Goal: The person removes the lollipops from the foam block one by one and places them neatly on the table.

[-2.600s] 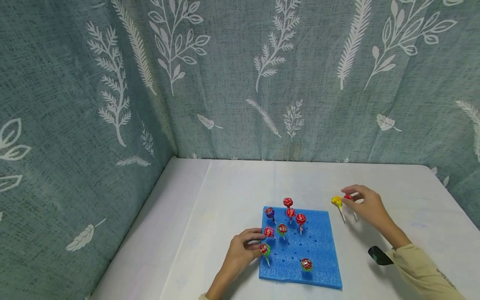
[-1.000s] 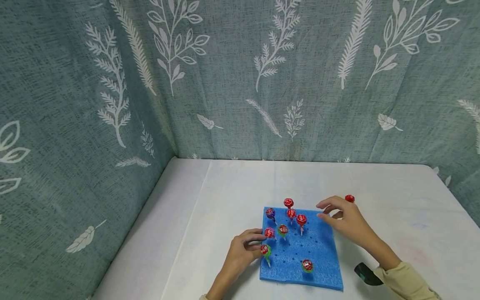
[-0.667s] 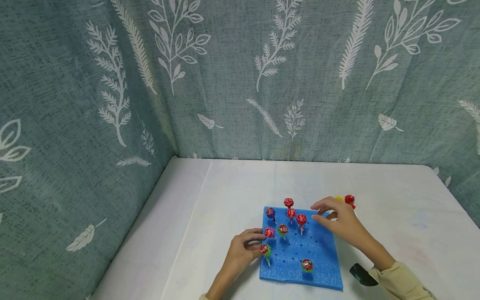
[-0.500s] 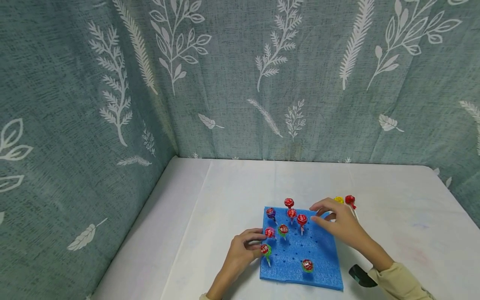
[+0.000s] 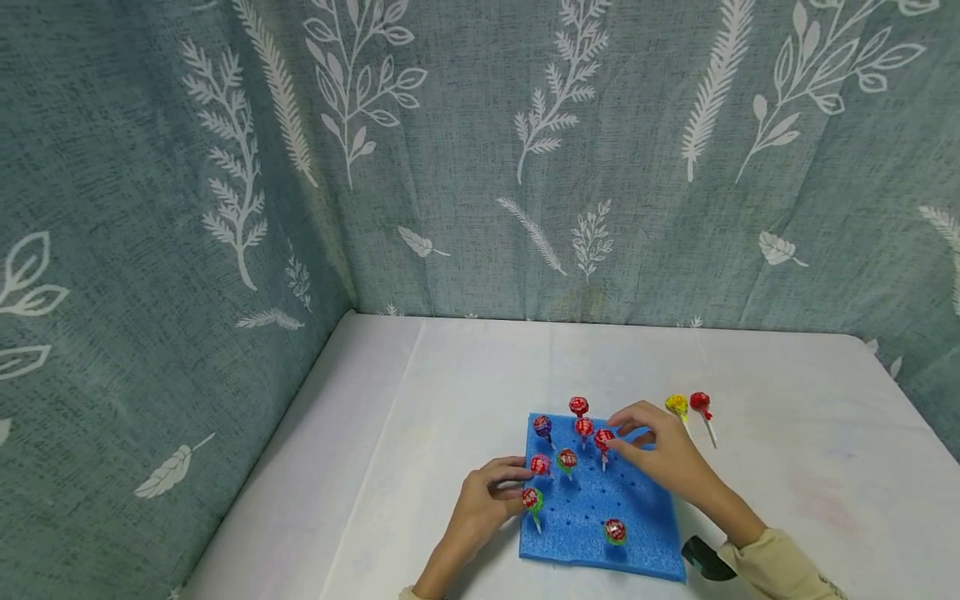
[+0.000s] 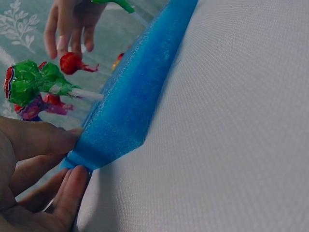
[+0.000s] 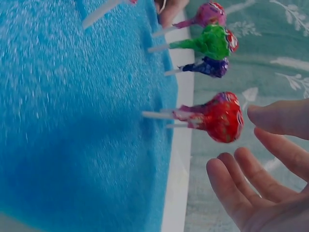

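Well, from my far seat, the step in hand looks like reaching. The right hand (image 5: pixel 667 452) has its fingers spread just beside a red lollipop (image 7: pixel 227 118) that stands stuck in the blue foam board (image 5: pixel 648 533), not touching it. The left hand (image 5: pixel 478 507) pinches the board's edge. I think the next move calls for a soft pinch. A yellow lollipop (image 5: pixel 677 404) lies on the surface (image 5: pixel 427 417), right of the board. Wrappers carry white marks (too small for me to read).

Beige sleeves (image 5: pixel 780 567), bare hands (image 5: pixel 669 454)
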Available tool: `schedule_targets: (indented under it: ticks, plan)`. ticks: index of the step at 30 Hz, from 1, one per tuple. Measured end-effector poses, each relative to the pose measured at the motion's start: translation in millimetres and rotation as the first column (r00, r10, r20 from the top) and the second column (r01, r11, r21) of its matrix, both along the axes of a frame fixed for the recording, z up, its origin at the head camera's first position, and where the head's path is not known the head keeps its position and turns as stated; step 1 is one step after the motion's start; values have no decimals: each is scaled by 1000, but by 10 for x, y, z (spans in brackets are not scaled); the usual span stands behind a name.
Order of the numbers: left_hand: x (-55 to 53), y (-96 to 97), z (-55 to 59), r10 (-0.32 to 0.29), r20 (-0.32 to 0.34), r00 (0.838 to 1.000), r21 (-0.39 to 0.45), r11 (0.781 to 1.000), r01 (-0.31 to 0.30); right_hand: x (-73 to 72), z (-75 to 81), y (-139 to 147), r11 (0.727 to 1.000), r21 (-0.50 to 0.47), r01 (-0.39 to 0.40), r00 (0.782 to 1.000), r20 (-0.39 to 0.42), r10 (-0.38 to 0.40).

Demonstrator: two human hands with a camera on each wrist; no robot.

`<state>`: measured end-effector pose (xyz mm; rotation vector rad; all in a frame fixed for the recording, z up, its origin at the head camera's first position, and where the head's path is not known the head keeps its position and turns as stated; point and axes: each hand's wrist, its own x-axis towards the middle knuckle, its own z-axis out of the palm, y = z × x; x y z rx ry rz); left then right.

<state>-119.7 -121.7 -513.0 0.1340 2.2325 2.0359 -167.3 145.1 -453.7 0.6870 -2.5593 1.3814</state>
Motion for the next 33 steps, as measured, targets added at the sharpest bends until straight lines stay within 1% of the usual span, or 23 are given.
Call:
schedule_targets:
  ticks: [4, 11, 14, 20, 27, 33]
  plan:
    - [-3, 5, 0, -6, 7, 1000, -8, 1000, 6, 11, -57, -47, 1000, -7, 13, 1000, 5, -13]
    - [-6, 7, -6, -7, 5, 1000, -5, 1000, 7, 45, -86, -124, 999, -37, 14, 999, 53, -12]
    - [-6, 9, -6, -7, 4, 1000, -9, 1000, 7, 52, -97, -151, 999, -50, 22, 998, 54, -19]
    - [-15, 22, -1, -6, 2, 1000, -24, 1000, 6, 64, -119, -183, 996, -93, 13, 998, 59, -8]
    - [-15, 12, 14, -10, 0, 1000, -32, 999, 10, 71, -150, -192, 996, -84, 34, 998, 55, -30]
    - [-10, 3, 22, -9, 7, 1000, -17, 1000, 9, 79, -157, -191, 994, -96, 56, 997, 61, -50]
